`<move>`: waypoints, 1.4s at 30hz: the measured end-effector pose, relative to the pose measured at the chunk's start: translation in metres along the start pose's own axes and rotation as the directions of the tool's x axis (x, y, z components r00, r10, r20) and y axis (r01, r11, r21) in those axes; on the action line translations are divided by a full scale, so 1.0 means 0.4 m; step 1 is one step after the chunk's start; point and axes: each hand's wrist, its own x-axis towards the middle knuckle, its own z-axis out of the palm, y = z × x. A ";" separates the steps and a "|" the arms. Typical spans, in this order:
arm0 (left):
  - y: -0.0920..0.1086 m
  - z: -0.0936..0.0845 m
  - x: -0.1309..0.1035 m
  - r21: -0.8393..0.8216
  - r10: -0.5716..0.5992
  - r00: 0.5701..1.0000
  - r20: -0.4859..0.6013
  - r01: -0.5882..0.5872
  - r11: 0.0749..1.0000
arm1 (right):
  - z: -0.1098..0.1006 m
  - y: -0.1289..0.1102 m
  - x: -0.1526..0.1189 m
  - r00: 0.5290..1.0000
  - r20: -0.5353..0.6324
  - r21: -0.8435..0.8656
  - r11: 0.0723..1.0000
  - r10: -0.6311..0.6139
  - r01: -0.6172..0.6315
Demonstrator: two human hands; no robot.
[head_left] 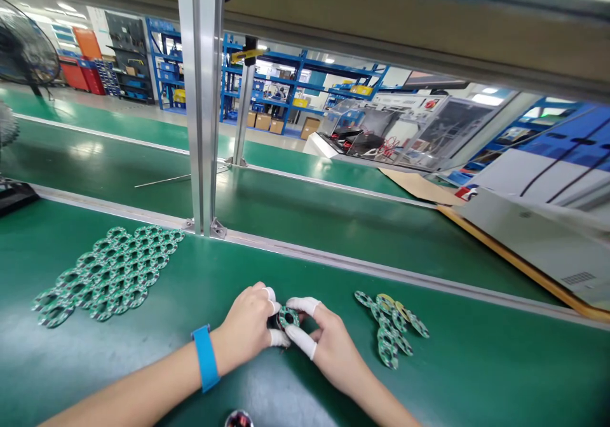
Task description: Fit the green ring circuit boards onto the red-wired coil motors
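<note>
A small green ring-shaped circuit board [288, 318] is held between both hands, just above the green work surface. My left hand [250, 322] closes round its left side, thumb and fingers in white finger cots. Some dark part shows at that edge, mostly hidden by the fingers. From the right, my right hand [326, 338] pinches the board between a cotted thumb and forefinger. To the right lies a loose pile of similar ring boards [388, 341], a few with yellowish faces. Many more are laid in tight rows [119, 268] at the left.
At the bottom edge sits a round part with coppery windings [239, 419], partly cut off. A metal upright [203, 96] rises from the rail [305, 257] behind the hands. A grey panel [538, 243] leans at the right, and a shelf crosses overhead.
</note>
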 end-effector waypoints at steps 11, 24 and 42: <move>0.011 -0.013 0.001 -0.070 -0.025 1.000 -0.010 0.024 0.997 | 0.012 -0.005 0.001 1.000 0.005 0.002 1.000 0.010 -0.010; -0.030 -0.066 0.011 -0.523 0.035 0.988 0.151 0.050 0.851 | 0.001 -0.008 -0.002 1.000 0.029 0.031 0.999 0.007 -0.008; 0.027 -0.073 -0.033 -0.234 0.019 0.997 -0.080 -0.037 0.972 | -0.003 -0.015 -0.004 0.999 0.032 -0.014 1.000 -0.018 0.018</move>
